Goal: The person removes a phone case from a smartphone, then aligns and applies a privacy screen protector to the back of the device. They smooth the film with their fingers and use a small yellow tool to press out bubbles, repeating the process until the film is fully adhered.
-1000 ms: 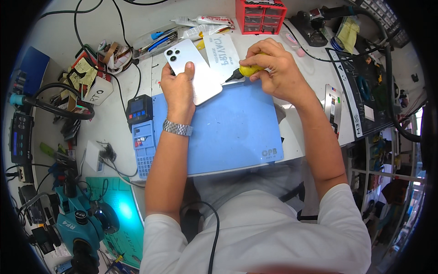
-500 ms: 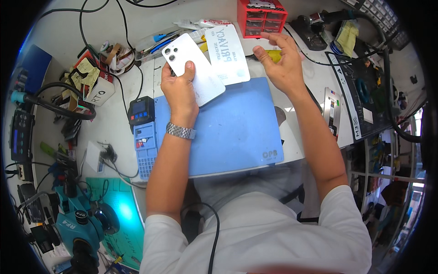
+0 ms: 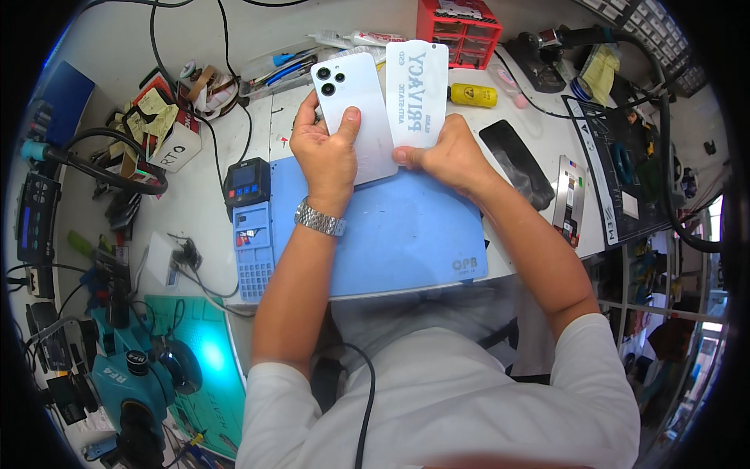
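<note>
My left hand (image 3: 324, 164) is closed around a white smartphone (image 3: 361, 117), its back with the camera lenses facing up and my thumb across it. Just right of the phone, a flat white screen protector sheet (image 3: 416, 82) with grey print is pinched at its lower edge by my right hand (image 3: 453, 156), thumb on top. The two things are held side by side over the far part of a blue work mat (image 3: 414, 234). What lies under the phone is hidden.
A black phone-shaped panel (image 3: 512, 152) lies beside my right forearm. Beyond are a yellow bottle (image 3: 473, 95) and a red drawer box (image 3: 461, 35). A small device with a screen (image 3: 248, 184) sits at the mat's left; a teal microscope (image 3: 129, 387) stands near left.
My right hand has come down from open and raised to grip the sheet. The sheet has shifted right, away from behind the phone. The left hand with the phone has moved slightly right.
</note>
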A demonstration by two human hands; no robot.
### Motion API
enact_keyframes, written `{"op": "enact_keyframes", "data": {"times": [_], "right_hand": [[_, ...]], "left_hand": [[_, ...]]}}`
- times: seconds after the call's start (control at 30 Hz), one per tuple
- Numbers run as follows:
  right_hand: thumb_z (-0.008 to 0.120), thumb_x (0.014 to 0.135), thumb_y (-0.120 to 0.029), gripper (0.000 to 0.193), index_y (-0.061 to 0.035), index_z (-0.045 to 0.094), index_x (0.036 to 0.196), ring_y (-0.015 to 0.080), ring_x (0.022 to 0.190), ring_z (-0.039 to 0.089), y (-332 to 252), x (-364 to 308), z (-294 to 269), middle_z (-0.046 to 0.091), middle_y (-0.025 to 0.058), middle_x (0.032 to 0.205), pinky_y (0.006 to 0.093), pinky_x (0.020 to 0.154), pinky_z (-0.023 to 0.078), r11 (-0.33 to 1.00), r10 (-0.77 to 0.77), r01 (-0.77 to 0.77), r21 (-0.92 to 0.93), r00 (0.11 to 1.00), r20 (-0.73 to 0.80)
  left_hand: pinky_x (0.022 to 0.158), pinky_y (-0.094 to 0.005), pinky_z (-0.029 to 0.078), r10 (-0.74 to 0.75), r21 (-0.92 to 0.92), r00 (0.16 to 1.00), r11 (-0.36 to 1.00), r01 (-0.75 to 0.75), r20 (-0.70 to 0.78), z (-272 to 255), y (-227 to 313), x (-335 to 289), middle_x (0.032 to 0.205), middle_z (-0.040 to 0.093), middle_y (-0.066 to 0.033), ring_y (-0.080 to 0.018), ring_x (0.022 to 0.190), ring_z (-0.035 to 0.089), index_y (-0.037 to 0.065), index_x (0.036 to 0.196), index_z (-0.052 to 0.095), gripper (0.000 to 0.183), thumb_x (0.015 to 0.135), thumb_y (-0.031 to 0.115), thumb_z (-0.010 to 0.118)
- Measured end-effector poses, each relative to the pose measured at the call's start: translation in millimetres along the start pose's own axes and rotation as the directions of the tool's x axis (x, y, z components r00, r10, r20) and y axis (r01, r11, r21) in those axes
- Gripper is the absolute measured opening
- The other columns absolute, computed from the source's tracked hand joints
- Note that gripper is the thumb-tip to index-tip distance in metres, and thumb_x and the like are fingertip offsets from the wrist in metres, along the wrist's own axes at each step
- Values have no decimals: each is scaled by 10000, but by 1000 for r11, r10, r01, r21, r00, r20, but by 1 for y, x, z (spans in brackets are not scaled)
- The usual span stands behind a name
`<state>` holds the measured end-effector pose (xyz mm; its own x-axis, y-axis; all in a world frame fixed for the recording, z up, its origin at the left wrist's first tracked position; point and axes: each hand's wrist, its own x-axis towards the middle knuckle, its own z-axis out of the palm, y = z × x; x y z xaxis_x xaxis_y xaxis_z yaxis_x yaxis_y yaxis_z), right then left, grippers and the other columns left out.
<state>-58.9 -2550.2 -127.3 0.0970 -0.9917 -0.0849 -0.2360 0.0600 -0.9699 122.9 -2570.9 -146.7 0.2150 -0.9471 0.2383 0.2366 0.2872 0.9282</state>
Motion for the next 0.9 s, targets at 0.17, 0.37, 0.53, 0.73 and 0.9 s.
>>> {"op": "enact_keyframes", "data": {"times": [0.17, 0.37, 0.53, 0.73, 0.9], "right_hand": [[848, 778, -37, 183, 71, 772, 904, 152, 653, 680, 0, -1, 1, 748, 121, 746, 319, 620, 536, 999, 44, -44, 2, 999, 7], [839, 786, -26, 175, 69, 760, 910, 149, 637, 660, -3, -4, 2, 739, 118, 751, 309, 603, 524, 996, 40, -43, 75, 999, 36], [843, 799, -37, 196, 78, 751, 929, 153, 650, 676, -4, -6, 4, 739, 121, 778, 303, 603, 537, 991, 60, -64, 115, 997, 38], [864, 795, -40, 274, 69, 728, 1006, 147, 671, 673, -4, -6, 6, 749, 129, 871, 299, 639, 555, 987, 108, -112, 111, 993, 43], [872, 794, -57, 314, 71, 724, 1039, 144, 666, 670, -3, -6, 7, 751, 127, 894, 293, 632, 557, 980, 111, -119, 157, 992, 58]], "left_hand": [[872, -311, 581, 5, -16, 999, 1000, -6, -53, 2, 2, -1, 1116, 761, -207, -194, 950, 740, -78, 1435, 479, 593, 929, 16, 772], [851, -301, 576, 5, 1, 994, 1000, -4, -112, 2, 5, 1, 1107, 763, -199, -185, 935, 734, -84, 1406, 502, 542, 934, 2, 755], [851, -293, 565, -10, -21, 989, 1000, 7, -150, 1, 6, 3, 1086, 762, -216, -181, 946, 728, -84, 1382, 517, 515, 931, -1, 752], [871, -303, 566, -25, -58, 985, 998, 16, -170, -1, 8, 4, 1127, 749, -232, -193, 974, 725, -98, 1390, 500, 516, 940, -13, 737], [875, -308, 571, -34, -67, 974, 998, 19, -225, 1, 10, 3, 1118, 752, -226, -198, 975, 727, -96, 1398, 494, 511, 947, -22, 724]]}}
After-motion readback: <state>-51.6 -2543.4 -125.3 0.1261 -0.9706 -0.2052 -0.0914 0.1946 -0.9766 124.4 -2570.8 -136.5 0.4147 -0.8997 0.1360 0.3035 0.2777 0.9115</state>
